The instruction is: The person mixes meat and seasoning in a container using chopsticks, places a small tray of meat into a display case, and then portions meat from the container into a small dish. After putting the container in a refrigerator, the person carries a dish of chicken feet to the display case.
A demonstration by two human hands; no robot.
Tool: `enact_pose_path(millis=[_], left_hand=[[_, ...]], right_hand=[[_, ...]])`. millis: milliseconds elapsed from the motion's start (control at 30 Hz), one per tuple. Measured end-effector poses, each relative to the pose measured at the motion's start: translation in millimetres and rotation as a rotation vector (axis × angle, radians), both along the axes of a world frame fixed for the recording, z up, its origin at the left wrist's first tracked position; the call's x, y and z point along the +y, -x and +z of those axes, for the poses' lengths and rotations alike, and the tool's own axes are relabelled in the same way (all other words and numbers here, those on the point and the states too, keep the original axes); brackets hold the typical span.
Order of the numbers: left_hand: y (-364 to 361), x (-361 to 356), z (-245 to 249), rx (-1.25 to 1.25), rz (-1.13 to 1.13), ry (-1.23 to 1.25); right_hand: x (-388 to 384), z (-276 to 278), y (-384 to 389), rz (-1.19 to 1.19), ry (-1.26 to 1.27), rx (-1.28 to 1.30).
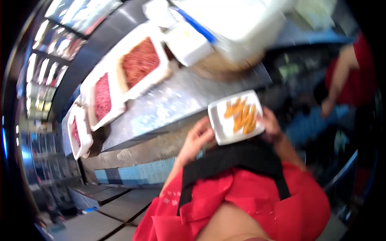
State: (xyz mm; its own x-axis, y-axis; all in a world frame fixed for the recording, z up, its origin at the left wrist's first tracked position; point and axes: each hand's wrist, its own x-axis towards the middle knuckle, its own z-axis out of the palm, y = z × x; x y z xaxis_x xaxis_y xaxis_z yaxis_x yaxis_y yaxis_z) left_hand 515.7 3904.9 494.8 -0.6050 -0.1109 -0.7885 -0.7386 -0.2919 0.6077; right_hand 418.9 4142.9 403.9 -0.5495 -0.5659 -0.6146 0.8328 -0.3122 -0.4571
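A square white dish (220, 133) is held level in front of my apron, between my two hands. Several golden-brown sticks of food that look like fries (243, 115) lie in it, mostly toward its right side. My left hand (200, 135) grips the dish's left edge, its fingers partly hidden. On the opposite edge my right hand (271, 123) is closed, with the thumb near the rim and the other fingers out of sight. The black apron (237, 156) over my red clothing is just below the dish.
Ahead is a metal counter (159, 102) bearing white trays of red shredded or minced meat (140, 62). White containers (241, 24) stand at its far right, near a round wooden block (227, 66). Another person's arm (341, 76) shows at right. A glass display case (48, 60) is at left.
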Motion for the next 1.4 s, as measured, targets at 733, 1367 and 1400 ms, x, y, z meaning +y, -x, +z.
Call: enact_pose_path(millis=[733, 1367, 1400], left_hand=[[-222.5, -173.6, 113.4, 0.265, 1.246, 0.312], [-419.6, -351.8, 229.7, 0.482, 1.847, 0.744], [-421.0, -353.2, 227.9, 0.483, 1.82, 0.744]], right_hand=[[-380.4, 95.2, -106.9, 0.965, 0.287, 0.132], [-664.6, 194.5, -331.3, 1.616, 0.395, 0.14], [-664.6, 189.4, -337.9, 1.613, 0.412, 0.158]])
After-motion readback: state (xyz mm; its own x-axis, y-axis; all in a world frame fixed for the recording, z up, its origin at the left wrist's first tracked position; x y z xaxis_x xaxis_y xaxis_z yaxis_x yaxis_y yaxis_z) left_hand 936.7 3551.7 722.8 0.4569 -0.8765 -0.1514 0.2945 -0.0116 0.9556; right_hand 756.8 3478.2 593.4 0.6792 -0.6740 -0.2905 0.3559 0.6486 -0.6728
